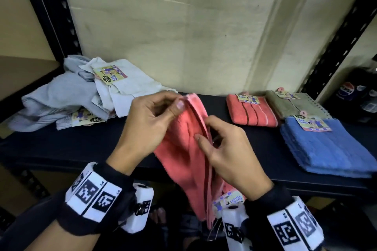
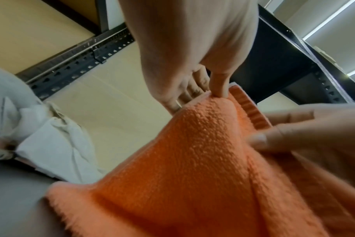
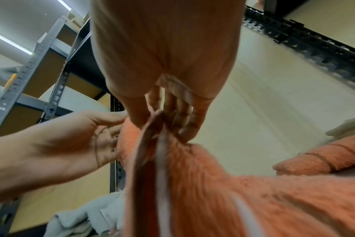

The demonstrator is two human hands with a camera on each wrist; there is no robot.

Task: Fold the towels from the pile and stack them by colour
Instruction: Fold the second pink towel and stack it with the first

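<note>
A coral towel [image 1: 187, 144] hangs in front of the dark shelf [image 1: 81, 144], its lower end below the shelf edge, a paper tag [image 1: 228, 199] near the bottom. My left hand [image 1: 155, 116] pinches its top corner between thumb and fingers; the same pinch shows in the left wrist view [image 2: 203, 96]. My right hand [image 1: 222, 149] pinches the towel's striped edge a little lower; its thumb and fingers close on that edge in the right wrist view [image 3: 158, 118]. A loose pile of pale grey and white towels [image 1: 77, 91] lies at the left of the shelf.
Folded towels lie at the right of the shelf: a coral one [image 1: 253, 112], an olive one [image 1: 295, 104] behind, and a blue stack [image 1: 326, 146] in front. Black slotted uprights [image 1: 55, 14] frame the shelf. Dark bottles [image 1: 357, 91] stand at far right.
</note>
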